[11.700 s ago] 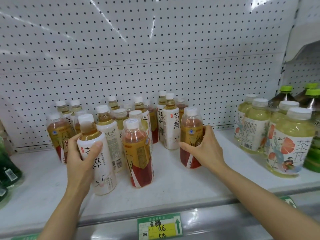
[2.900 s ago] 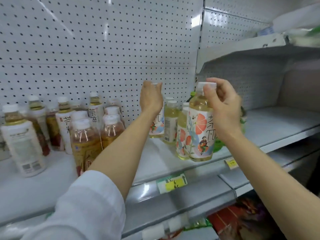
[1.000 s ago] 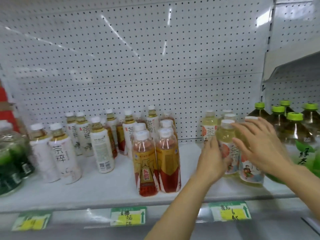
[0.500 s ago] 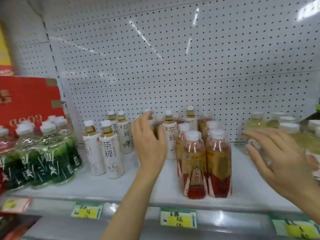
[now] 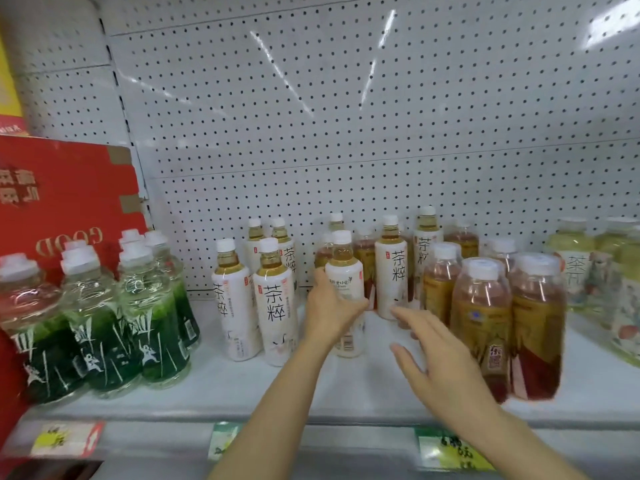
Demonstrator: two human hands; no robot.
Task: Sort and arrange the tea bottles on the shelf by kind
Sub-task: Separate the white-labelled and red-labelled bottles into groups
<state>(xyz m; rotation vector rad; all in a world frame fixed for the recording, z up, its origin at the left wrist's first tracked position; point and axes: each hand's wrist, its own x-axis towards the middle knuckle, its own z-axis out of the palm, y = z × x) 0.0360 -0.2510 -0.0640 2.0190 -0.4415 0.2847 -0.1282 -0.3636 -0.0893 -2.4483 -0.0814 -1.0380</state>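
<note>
My left hand [image 5: 330, 311] grips a white-label tea bottle [image 5: 344, 282] standing mid-shelf, its label turned away. My right hand [image 5: 438, 358] hovers open just to its right, fingers spread, touching nothing. Two matching white-label bottles [image 5: 275, 303] stand in front at the left with others behind. More white-label bottles [image 5: 391, 268] stand further back among amber ones. Amber bottles with gold-and-red labels [image 5: 505, 327] cluster at the right front. Pale green floral-label bottles [image 5: 575, 261] stand at the far right, blurred.
Green-label clear bottles [image 5: 100, 320] fill the shelf's left end, a red carton [image 5: 62, 202] behind them. A white pegboard [image 5: 346, 133] backs the white shelf [image 5: 242, 386]. Price tags [image 5: 450, 452] hang on the front rail.
My left hand has closed on the white-label bottle mid-shelf. My right hand has come in from the right to beside that bottle. The view has shifted a little left.
</note>
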